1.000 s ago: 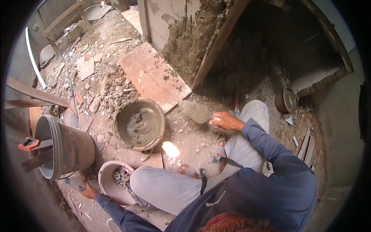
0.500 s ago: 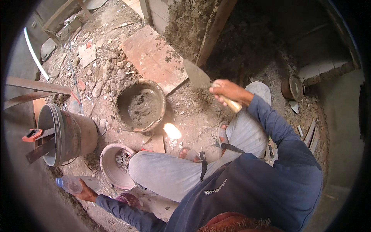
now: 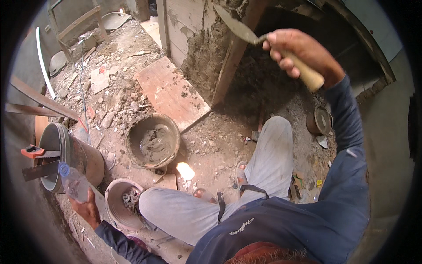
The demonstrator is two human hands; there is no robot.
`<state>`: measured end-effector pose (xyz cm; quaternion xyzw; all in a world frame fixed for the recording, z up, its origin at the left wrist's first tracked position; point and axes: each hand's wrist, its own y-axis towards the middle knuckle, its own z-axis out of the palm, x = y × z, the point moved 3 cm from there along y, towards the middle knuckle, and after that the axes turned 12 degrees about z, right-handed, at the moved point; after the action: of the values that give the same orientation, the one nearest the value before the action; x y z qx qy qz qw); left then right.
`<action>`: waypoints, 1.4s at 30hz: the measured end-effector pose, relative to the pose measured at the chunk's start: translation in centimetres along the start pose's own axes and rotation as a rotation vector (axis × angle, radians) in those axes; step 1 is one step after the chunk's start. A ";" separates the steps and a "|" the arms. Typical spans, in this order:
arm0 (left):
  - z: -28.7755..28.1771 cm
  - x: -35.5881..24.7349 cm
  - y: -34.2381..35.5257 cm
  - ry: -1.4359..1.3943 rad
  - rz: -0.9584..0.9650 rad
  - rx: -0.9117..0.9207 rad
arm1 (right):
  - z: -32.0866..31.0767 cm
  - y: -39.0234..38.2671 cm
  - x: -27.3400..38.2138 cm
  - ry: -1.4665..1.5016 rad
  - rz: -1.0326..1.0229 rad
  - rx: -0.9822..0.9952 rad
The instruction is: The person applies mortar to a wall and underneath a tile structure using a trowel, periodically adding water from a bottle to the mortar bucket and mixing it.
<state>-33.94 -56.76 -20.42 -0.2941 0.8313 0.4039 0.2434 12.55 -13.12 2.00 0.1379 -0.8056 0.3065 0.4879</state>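
Observation:
My right hand (image 3: 303, 56) is closed round the wooden handle of a trowel (image 3: 239, 30), raised at the upper right. Its flat metal blade points up and left, in front of the timber post and the mortar-daubed wall (image 3: 205, 53). At the lower left, my left hand (image 3: 89, 207) grips a clear plastic bottle (image 3: 75, 182) with a blue cap. The bottle is held upright and tilted a little, close to the big bucket. Between my hands on the ground stands a round tub (image 3: 175, 152) with wet grey mortar (image 3: 158, 143) in it.
A large bucket (image 3: 90, 160) holds a handsaw (image 3: 33, 152) with an orange handle. Beside my left knee stands a pinkish bucket (image 3: 115, 207) with small grey pieces inside. A mortar-spattered board (image 3: 165, 90) lies on rubble. Another bucket (image 3: 313, 125) stands at the right.
My right hand has lifted the trowel up and to the right, toward the wall. My left hand has raised the bottle, its cap now higher. My view has shifted slightly.

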 end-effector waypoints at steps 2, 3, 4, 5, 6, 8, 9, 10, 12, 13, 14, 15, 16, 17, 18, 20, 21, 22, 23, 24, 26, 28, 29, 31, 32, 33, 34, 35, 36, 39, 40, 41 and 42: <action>1.9 0.2 -0.3 -0.075 -0.022 0.033 | -0.1 -0.7 2.7 -0.134 -0.042 -0.038; 2.4 0.1 -0.7 -0.091 -0.027 0.058 | 0.0 -0.8 3.7 -0.216 -0.081 -0.097; 2.6 -0.5 -0.8 -0.096 -0.027 0.087 | -0.2 -1.0 4.5 -0.286 -0.120 -0.152; 2.6 -0.8 -0.9 -0.082 -0.026 0.095 | 0.0 -1.4 5.7 -0.324 -0.117 -0.190; 3.0 -0.7 -1.4 -0.113 -0.022 0.093 | 0.9 -2.4 7.6 -0.179 0.064 -0.147; 3.8 -0.9 -1.8 -0.182 0.006 0.088 | 1.6 -3.3 9.2 -0.427 0.013 -0.311; 3.5 -0.3 -2.0 -0.170 0.026 0.136 | 1.4 -3.2 9.4 -0.471 -0.044 -0.268; 3.4 0.2 -2.3 -0.183 0.025 0.124 | 1.0 -3.0 9.4 -0.516 -0.101 -0.223; 3.1 0.7 -2.9 -0.204 0.019 0.099 | 1.3 -2.3 8.9 -0.548 -0.152 -0.170; 2.9 0.9 -3.2 -0.189 0.013 0.101 | 2.2 -2.0 8.4 -0.537 -0.146 -0.161; 2.7 1.2 -3.5 -0.173 0.004 0.103 | 3.3 -1.8 8.1 -0.526 -0.140 -0.150; 2.3 1.2 -3.6 -0.154 -0.003 0.109 | 5.6 -1.8 7.9 -0.424 -0.100 -0.150; 2.5 0.8 -3.5 -0.173 -0.014 0.098 | 6.1 -0.3 6.3 -0.599 -0.350 -0.008; 2.9 0.0 -3.3 -0.192 -0.027 0.086 | 5.9 -0.3 4.9 -0.505 -0.307 0.068; 3.1 -0.5 -3.1 -0.196 -0.045 0.077 | 7.9 -0.6 4.0 -0.403 -0.261 0.155; 2.9 -1.1 -2.6 -0.095 0.015 0.123 | 10.2 -0.4 2.2 -0.183 -0.182 0.368; 2.9 -1.3 -2.4 -0.042 0.045 0.150 | 11.0 0.3 1.0 -0.056 -0.132 0.451; 3.0 -1.3 -2.3 -0.014 0.071 0.191 | 11.3 1.3 -0.2 0.023 -0.055 0.607; 3.3 -1.2 -2.1 0.012 0.096 0.232 | 11.1 2.9 -1.6 0.083 -0.002 0.655; 3.5 -1.3 -1.6 0.044 0.121 0.281 | 10.7 4.8 -3.3 0.151 0.056 0.706; 4.2 -2.3 -1.1 0.021 0.134 0.360 | 8.2 9.7 -6.8 0.107 0.032 0.424; 5.7 -3.2 -0.6 0.108 0.193 0.467 | 5.6 11.9 -9.6 0.228 -0.057 0.247; 6.4 -3.7 -0.5 0.199 0.215 0.510 | 5.3 10.5 -9.1 0.231 -0.152 0.342; 8.2 -3.7 0.3 0.310 0.293 0.571 | 6.0 6.8 -7.8 0.135 -0.160 0.291; 8.7 -3.9 0.5 0.333 0.360 0.588 | 5.9 5.6 -7.7 0.114 -0.153 0.319; 9.6 -4.1 0.7 0.374 0.350 0.625 | 6.1 4.8 -7.8 0.075 -0.092 0.287; 10.5 -4.5 0.6 0.429 0.334 0.640 | 6.6 5.0 -8.0 0.029 -0.053 0.270; 11.1 -4.7 0.6 0.484 0.318 0.656 | 6.9 5.6 -9.0 0.041 -0.026 0.278; 11.5 -4.7 0.9 0.490 0.350 0.632 | 6.7 6.0 -10.1 0.049 0.001 0.274; 12.7 -4.4 0.5 0.512 0.388 0.612 | 6.2 6.6 -12.6 0.082 0.112 0.251; 13.0 -4.1 0.2 0.560 0.393 0.625 | 6.1 6.7 -13.2 0.086 0.140 0.247; 13.3 -3.7 -0.3 0.609 0.398 0.638 | 6.3 6.8 -13.7 0.109 0.158 0.265; 13.6 -3.3 -0.5 0.656 0.407 0.648 | 6.4 6.7 -14.0 0.112 0.171 0.267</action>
<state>-28.93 -44.98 -26.12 -0.1466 0.9873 0.0505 -0.0355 11.40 -13.02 -14.68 0.1152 -0.7380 0.4586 0.4814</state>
